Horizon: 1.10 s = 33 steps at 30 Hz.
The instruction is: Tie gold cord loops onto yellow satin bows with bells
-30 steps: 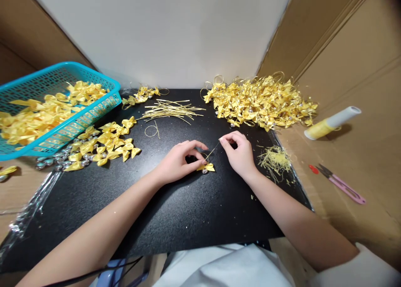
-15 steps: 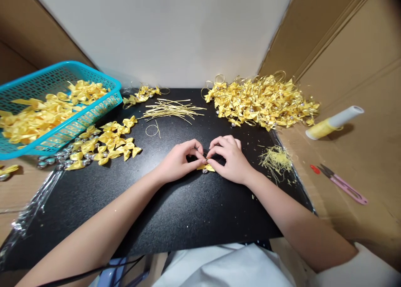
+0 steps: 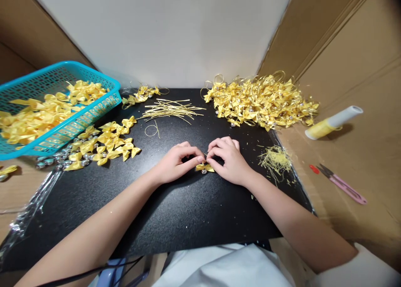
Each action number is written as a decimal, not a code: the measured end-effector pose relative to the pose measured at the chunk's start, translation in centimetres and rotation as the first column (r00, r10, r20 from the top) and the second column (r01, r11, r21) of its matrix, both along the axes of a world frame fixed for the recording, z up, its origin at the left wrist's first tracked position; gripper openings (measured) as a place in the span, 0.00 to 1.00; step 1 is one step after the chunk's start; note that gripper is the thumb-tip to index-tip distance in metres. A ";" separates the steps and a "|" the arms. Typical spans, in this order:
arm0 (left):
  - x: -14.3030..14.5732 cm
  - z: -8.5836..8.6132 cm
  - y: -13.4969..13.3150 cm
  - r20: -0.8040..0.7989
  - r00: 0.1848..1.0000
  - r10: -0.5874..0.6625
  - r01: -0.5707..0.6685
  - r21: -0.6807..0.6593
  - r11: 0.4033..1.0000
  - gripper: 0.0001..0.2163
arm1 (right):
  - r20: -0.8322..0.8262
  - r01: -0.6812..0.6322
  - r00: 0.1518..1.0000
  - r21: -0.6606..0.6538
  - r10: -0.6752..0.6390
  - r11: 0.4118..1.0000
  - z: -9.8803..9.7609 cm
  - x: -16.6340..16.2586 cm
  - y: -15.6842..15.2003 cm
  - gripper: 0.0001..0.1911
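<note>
The yellow bow [image 3: 200, 168] lies between your two hands, directly at the near side of the fingertips, with its silver bead [image 3: 204, 171] facing you. Its long axis runs left to right. Neither hand is clearly nearer: your left hand [image 3: 177, 163] and right hand [image 3: 230, 161] each close thumb and forefinger in a pinch at the thin cord [image 3: 205, 155] above the bow; the exact contact is hidden by the fingers. The bow rests on the black board [image 3: 150, 228]. On the right, note the pink-handled snips [image 3: 346, 187] and, left of them, the clippings [image 3: 275, 159]. On the left lie beaded bows [image 3: 115, 138], beside the blue basket [image 3: 114, 84]. Farther off, locate the gold strands [image 3: 172, 109] at centre, the looped-bow pile [image 3: 260, 101] at right, and the pale wall [image 3: 175, 32] behind.
</note>
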<state>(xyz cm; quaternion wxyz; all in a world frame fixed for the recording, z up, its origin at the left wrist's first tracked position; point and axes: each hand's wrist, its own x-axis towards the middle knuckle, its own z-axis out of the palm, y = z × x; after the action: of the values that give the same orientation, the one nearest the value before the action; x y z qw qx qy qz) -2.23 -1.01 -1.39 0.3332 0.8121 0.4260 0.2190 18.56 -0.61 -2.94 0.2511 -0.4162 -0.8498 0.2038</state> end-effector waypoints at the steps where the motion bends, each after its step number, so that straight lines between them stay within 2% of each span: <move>1: -0.1 0.0 0.0 0.015 1.000 -0.006 0.006 0.001 1.000 0.16 | -0.004 -0.001 1.000 -0.002 0.001 1.000 0.0 0.0 0.0 0.06; 7: -0.3 -0.2 0.2 0.087 0.993 -0.077 0.078 -0.010 0.997 0.20 | -0.004 0.010 1.000 -0.016 -0.010 1.000 0.2 0.0 -0.1 0.06; 16: -0.6 -0.4 0.2 0.092 0.993 -0.078 0.084 -0.057 0.995 0.20 | -0.005 0.017 1.000 -0.009 -0.017 1.000 0.1 0.1 0.0 0.06; 23: -0.6 -0.1 0.2 0.084 0.987 -0.140 0.145 -0.063 0.987 0.18 | -0.006 0.036 0.999 -0.014 -0.036 0.999 0.3 0.1 0.1 0.07; 30: -0.6 0.2 0.1 0.045 0.995 -0.086 0.087 -0.014 0.996 0.06 | -0.025 0.039 0.999 -0.007 -0.039 0.999 0.2 0.1 0.0 0.06; 33: -0.9 0.2 0.1 0.021 1.000 -0.019 0.019 0.015 1.000 0.07 | -0.015 0.033 0.999 -0.009 -0.034 0.999 0.2 0.1 0.0 0.07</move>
<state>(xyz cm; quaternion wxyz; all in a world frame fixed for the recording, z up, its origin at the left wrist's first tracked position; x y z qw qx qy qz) -3.09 -0.88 -1.23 0.3337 0.8162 0.4131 0.2277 18.64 -0.58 -2.71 0.2591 -0.4298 -0.8399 0.2063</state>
